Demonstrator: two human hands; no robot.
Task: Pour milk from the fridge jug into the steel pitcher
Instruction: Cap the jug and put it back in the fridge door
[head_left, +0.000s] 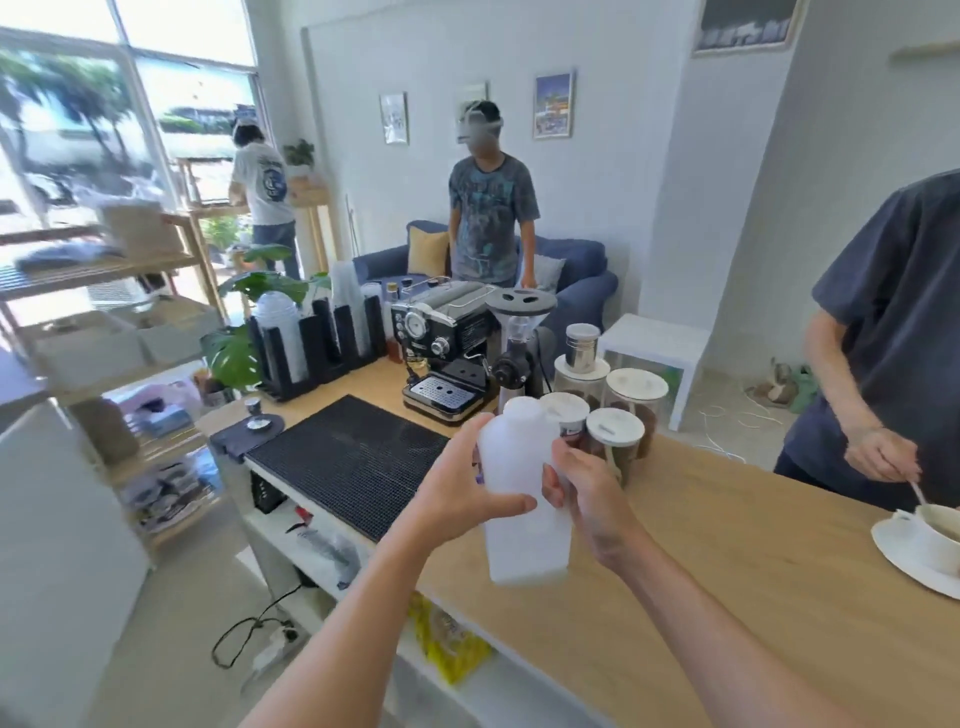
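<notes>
A white plastic milk jug (519, 499) with a white cap is held upright above the front edge of the wooden counter (727, 571). My left hand (462, 493) grips its left side, thumb across the front. My right hand (587, 493) grips its right side. A small steel container (582, 348) stands on top of a lidded jar behind the grinder; I cannot tell if it is the pitcher.
A black rubber mat (353, 457) lies left of the jug. Behind it stand an espresso machine (447, 343), a grinder (517, 338) and several lidded jars (615, 436). A person at right stirs a white cup (935, 540) on a saucer. Two people stand farther back.
</notes>
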